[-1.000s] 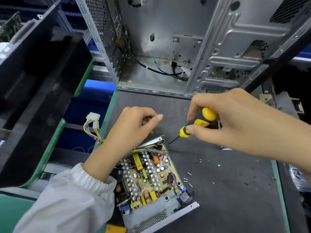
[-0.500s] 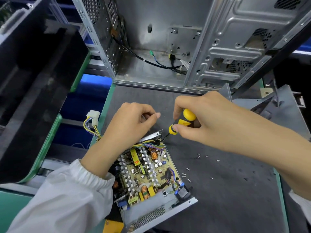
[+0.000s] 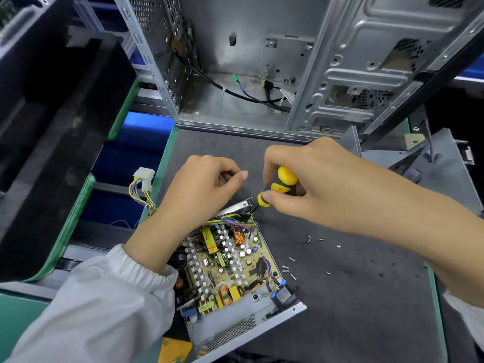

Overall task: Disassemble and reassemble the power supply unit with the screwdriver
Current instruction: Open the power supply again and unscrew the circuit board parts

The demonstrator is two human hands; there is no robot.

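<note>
**Lead:** Your right hand (image 3: 322,189) has its grip clamped round the yellow-and-black screwdriver (image 3: 277,188), thumb and fingers pinched low on the handle. The tip is down at the far corner of the power supply unit (image 3: 235,273), which lies on the bench (image 3: 353,297) with its cover off and the circuit board (image 3: 225,260) exposed.

**Trainee:** And my left hand (image 3: 199,189)?

**Lead:** Curled over the far edge of the housing, I'd say to stop the unit twisting while you turn. Whether those fingers hold anything small I cannot tell (they hide their own tips).

**Trainee:** Why keep the screws there?

**Lead:** Probably so they stay within reach for reassembly. I count about nine loose screws (image 3: 292,276) on the mat right of the unit, in two loose groups; some are too small to be sure of. One screwdriver, one unit, one bundle of yellow and black wires ending in white connectors (image 3: 143,176) that hang off the left edge of the bench. One empty computer case (image 3: 262,61) stands behind.
</note>
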